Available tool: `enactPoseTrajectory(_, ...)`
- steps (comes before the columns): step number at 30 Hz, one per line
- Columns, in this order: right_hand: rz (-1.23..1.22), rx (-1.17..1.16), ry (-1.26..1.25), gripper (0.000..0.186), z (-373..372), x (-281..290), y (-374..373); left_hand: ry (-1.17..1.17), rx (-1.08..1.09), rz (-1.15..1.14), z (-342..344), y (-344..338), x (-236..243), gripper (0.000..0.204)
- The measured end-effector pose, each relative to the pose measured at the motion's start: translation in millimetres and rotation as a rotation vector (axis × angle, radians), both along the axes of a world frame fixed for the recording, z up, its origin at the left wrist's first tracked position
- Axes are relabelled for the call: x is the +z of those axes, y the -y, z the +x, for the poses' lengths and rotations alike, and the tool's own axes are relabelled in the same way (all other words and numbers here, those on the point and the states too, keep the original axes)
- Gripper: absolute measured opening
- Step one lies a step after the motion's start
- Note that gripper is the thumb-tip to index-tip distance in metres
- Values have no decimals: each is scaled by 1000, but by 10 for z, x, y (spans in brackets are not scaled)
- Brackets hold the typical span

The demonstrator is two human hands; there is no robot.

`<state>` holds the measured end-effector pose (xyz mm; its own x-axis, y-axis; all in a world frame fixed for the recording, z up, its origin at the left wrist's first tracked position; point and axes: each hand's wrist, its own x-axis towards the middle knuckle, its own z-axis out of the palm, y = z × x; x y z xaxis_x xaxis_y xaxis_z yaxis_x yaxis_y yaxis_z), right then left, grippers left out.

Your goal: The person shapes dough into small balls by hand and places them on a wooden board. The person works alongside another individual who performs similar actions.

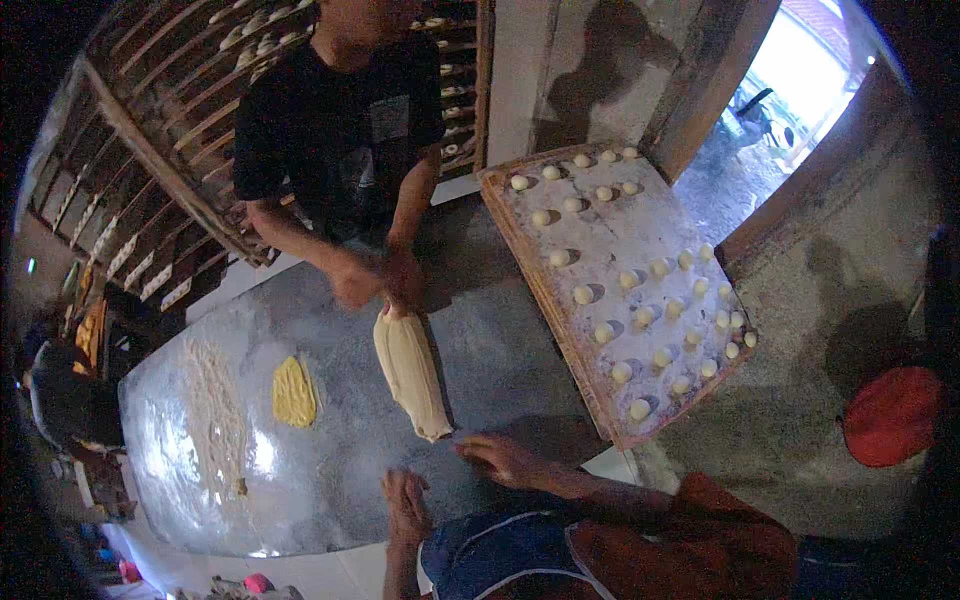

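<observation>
A long, pale roll of dough (410, 375) lies lengthwise on the dark table (500, 360), its near end pointing toward me. Beside that end, my right hand (503, 461) stretches its fingers out, with nothing in them. My left hand (405, 507) is over the near edge of the table, fingers loosely bent and holding nothing visible. Across from me, a co-worker in a black T-shirt (345, 135) has both hands (375, 278) at the far end of the dough; those hands are partly blurred. Left of the dough sits a flat yellow mass (293, 392).
On the right, a wooden board (535, 290) bears several small dough balls (640, 408). Pale streaks (215, 420) mark the table's left part. Racks with trays (150, 190) stand behind, and a red rounded object (890, 415) is at far right. A bright doorway opens at upper right.
</observation>
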<state>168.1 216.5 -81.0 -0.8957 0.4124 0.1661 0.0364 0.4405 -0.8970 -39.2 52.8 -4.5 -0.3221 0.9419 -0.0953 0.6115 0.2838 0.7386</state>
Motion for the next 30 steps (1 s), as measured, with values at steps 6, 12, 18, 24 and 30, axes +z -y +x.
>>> enactPoseTrajectory(6,769,-329,450,53,307,464,-540,-689,205,-127,-639,269,-1148,49)
enactPoseTrajectory(12,664,-104,510,39,-50,-523,83,-369,282,224,-146,-158,-1728,33)
enactPoseTrajectory(18,729,-338,323,25,-126,330,-652,-387,429,117,-845,-154,-1547,31)
enactPoseTrajectory(24,531,-318,385,23,298,-147,-194,-260,41,160,-328,-44,-1118,22)
enactPoseTrajectory(30,763,-521,65,19,-161,-132,-585,-352,361,397,-400,-40,-1847,21)
